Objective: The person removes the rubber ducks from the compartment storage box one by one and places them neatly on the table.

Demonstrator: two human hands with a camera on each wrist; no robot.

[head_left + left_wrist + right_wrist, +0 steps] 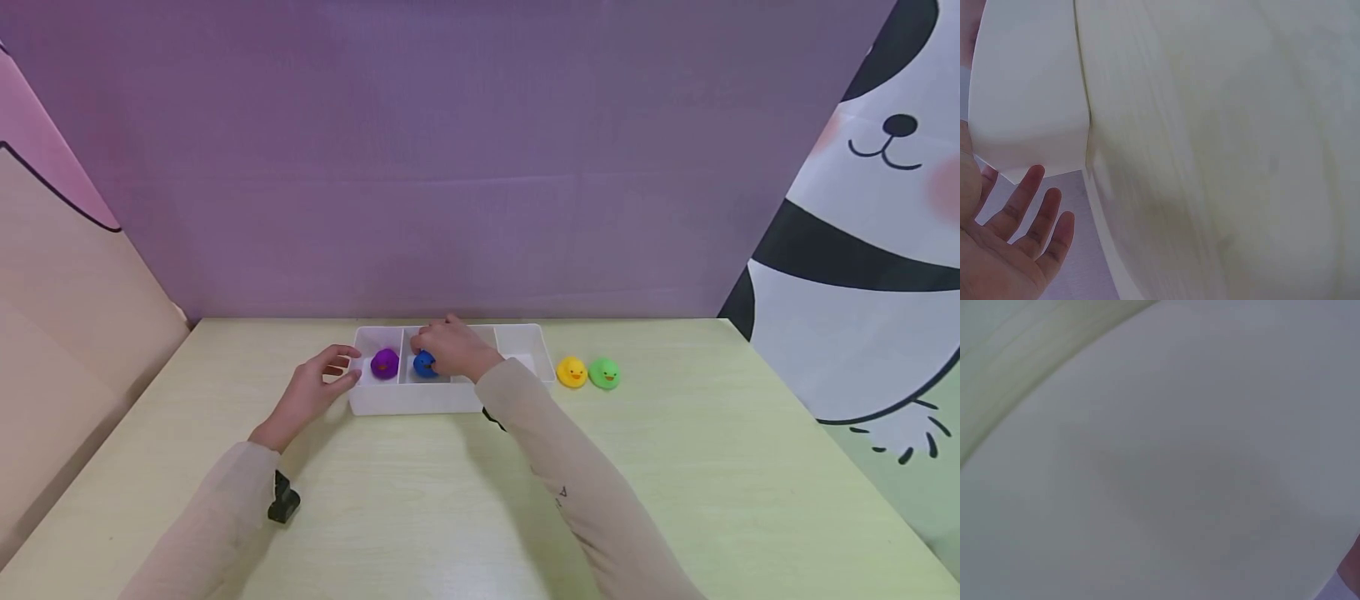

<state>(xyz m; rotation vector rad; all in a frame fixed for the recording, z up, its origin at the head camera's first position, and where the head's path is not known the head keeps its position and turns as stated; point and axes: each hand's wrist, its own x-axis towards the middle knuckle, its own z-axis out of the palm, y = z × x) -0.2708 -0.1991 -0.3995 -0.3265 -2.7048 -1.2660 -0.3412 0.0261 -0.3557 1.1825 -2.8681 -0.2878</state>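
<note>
A white divided box [416, 402] stands near the table's back edge. In its left compartment sits a purple rubber duck [385, 363]. One compartment to the right, my right hand [455, 346] reaches down from above and holds a blue rubber duck [425, 364], its fingers partly covering it. My left hand [318, 383] is at the box's left end, thumb and fingers loosely bent by the rim. Spread fingers [1038, 225] of that hand show beside the box corner in the left wrist view. White box wall [1166, 456] fills most of the right wrist view.
To the right of the box, a yellow rubber duck [572, 372] and a green rubber duck [604, 373] sit side by side on the pale wooden table [405, 517]. A purple cloth [465, 167] hangs behind the table, and a panda print [862, 317] covers the right side.
</note>
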